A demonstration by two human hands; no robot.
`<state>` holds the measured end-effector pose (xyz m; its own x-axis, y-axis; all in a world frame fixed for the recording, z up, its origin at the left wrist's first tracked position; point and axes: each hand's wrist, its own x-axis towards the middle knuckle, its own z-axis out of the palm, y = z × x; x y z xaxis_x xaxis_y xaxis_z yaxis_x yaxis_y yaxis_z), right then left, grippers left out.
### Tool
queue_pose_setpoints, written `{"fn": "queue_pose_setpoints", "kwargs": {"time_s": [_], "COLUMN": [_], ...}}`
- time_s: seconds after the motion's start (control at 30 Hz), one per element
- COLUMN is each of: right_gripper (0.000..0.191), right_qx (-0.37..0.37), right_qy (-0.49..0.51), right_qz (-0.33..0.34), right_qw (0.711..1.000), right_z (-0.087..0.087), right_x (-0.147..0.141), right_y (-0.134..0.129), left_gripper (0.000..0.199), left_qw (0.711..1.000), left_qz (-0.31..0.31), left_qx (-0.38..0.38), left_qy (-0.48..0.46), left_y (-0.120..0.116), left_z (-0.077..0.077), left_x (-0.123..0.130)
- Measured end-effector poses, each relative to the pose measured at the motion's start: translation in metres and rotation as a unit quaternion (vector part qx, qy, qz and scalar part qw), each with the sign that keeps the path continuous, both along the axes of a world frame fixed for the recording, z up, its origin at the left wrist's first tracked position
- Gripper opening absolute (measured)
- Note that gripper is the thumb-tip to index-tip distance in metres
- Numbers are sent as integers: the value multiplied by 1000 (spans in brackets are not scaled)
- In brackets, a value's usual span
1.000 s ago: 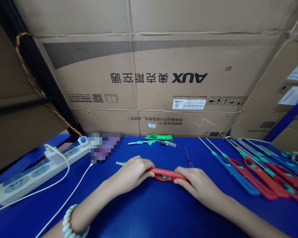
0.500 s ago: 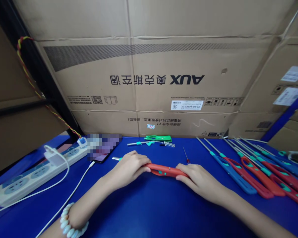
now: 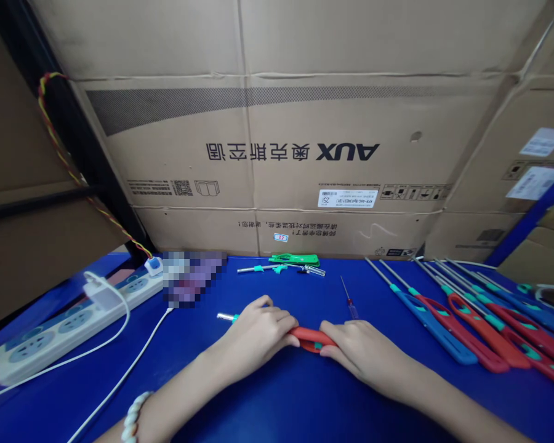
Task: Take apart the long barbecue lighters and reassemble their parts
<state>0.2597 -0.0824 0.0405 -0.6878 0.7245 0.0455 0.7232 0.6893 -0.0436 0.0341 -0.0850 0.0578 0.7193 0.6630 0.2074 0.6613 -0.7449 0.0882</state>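
Both hands grip a red-orange long-nosed gas lighter (image 3: pixel 314 335) held sideways above the blue table. My left hand (image 3: pixel 265 329) is wrapped round its nozzle end; a short metal tip with a green collar pokes out on the left. My right hand (image 3: pixel 362 347) closes over the handle end, which it hides. Between the hands a stretch of the body with its trigger opening and a green part shows. Just behind my right hand lies a small screwdriver (image 3: pixel 352 307) with a thin shaft and a see-through purplish handle.
Several blue, red and orange gas lighters (image 3: pixel 443 329) lie on the right. At the back are a green lighter casing (image 3: pixel 300 259) and loose lighter parts (image 3: pixel 258 269). A white power strip (image 3: pixel 50 338), cables and a pixelated phone (image 3: pixel 196 277) occupy the left. Cardboard (image 3: pixel 286 111) stands behind.
Both hands have come lower with the lighter, toward me. My right hand has moved inward along the body, so less of the lighter shows between the hands.
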Motion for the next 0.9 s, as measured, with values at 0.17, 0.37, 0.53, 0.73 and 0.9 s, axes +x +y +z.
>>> {"fn": "queue_pose_setpoints", "kwargs": {"time_s": [0.17, 0.37, 0.53, 0.73, 0.9], "right_gripper": [18, 20, 18, 17, 18], "right_qx": [42, 95, 117, 123, 165], "right_qy": [15, -13, -25, 1, 31], "right_qz": [11, -28, -22, 67, 31], "right_qw": [999, 995, 993, 990, 985], "right_z": [2, 2, 6, 0, 4], "right_x": [11, 27, 28, 2, 6], "right_y": [11, 27, 29, 6, 10], "left_gripper": [32, 39, 15, 24, 24], "left_qw": [999, 990, 989, 1000, 997], "left_qz": [42, 107, 108, -19, 37], "left_qx": [18, 71, 64, -2, 51], "left_qy": [14, 57, 84, 10, -40], "left_y": [12, 32, 35, 7, 4], "left_z": [14, 19, 17, 15, 27], "left_x": [-21, -57, -53, -12, -23]}}
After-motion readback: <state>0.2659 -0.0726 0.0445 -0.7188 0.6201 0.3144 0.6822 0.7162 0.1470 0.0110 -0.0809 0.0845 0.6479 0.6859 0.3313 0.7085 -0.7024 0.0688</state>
